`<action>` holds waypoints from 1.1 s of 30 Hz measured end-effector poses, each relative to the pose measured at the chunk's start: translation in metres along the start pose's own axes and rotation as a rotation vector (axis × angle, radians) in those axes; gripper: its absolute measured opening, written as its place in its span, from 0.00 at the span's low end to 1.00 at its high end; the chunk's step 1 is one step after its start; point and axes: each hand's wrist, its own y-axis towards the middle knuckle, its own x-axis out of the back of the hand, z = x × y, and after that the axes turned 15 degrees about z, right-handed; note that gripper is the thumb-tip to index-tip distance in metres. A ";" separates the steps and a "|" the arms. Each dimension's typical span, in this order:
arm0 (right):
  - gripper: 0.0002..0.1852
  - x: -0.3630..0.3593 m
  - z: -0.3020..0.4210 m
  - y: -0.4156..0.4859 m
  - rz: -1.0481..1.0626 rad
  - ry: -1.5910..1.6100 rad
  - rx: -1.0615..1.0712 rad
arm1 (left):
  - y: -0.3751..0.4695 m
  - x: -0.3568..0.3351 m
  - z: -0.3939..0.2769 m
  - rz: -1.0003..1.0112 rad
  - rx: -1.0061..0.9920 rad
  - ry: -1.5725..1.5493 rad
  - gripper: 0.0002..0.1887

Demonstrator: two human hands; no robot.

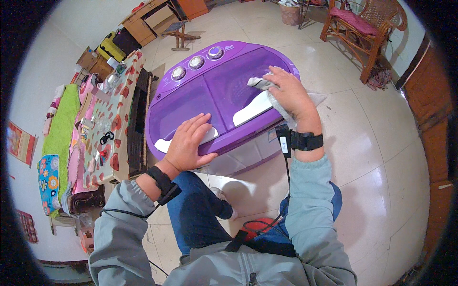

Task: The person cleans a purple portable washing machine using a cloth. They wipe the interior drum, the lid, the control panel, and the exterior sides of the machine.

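Before me stands a small twin-tub washing machine (211,79) with a purple top and a whitish, see-through body. Both of its translucent purple lids are down. My right hand (290,89) presses a whitish cloth (260,83) onto the right end of the top, beside the white handle (250,109) of the right-hand lid. Part of the cloth hangs over the edge under my palm. My left hand (188,143) lies flat across the front rim, holding nothing, and partly covers the white handle (162,144) of the left-hand lid. Three control knobs (196,62) line the far side.
To the left, a low table (123,103) with a patterned cover carries small items. Beyond it is a seat draped with a green cover (66,118). A folding stool (179,34) stands behind the machine. A cane armchair (365,35) is at the far right, near a wooden door (433,93).
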 end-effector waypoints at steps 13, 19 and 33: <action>0.17 -0.020 0.065 0.003 0.230 0.076 0.279 | 0.001 0.001 -0.001 0.011 0.004 0.000 0.38; 0.16 -0.032 0.085 0.006 0.276 0.141 0.319 | 0.002 -0.001 0.001 0.004 -0.006 -0.006 0.38; 0.21 -0.003 -0.010 0.005 -0.288 0.066 -0.250 | 0.000 0.000 -0.001 0.004 0.009 0.003 0.38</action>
